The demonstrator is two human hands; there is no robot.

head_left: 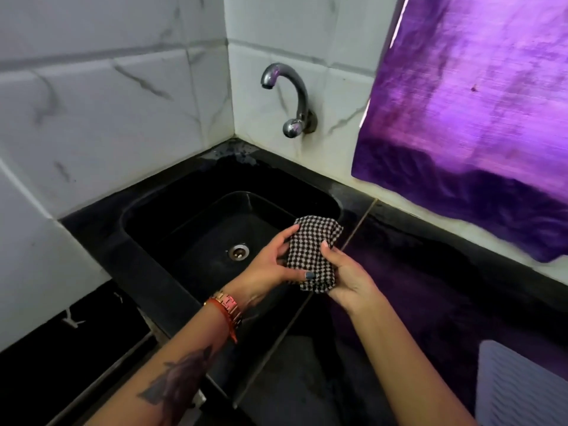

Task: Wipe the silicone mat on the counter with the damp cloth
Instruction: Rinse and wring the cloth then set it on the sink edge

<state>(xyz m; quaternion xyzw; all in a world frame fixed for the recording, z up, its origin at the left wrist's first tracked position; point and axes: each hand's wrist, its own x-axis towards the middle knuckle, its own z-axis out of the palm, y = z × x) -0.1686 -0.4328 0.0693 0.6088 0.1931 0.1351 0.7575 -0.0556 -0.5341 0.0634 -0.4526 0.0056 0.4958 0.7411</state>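
Note:
A black-and-white checked cloth [313, 250], folded into a small pad, is held over the right edge of the black sink [147, 219]. My left hand [270, 262] grips its left side, thumb across the lower part. My right hand [347, 278] holds its right side from beneath, thumb on top. A pale ribbed silicone mat [522, 385] lies on the black counter [430, 272] at the lower right, partly cut off by the frame edge.
A chrome tap [292, 99] juts from the tiled wall above the sink, with no water running. The sink drain [238, 252] shows in the basin. A purple curtain [479, 103] hangs at the right, down to the counter's back edge.

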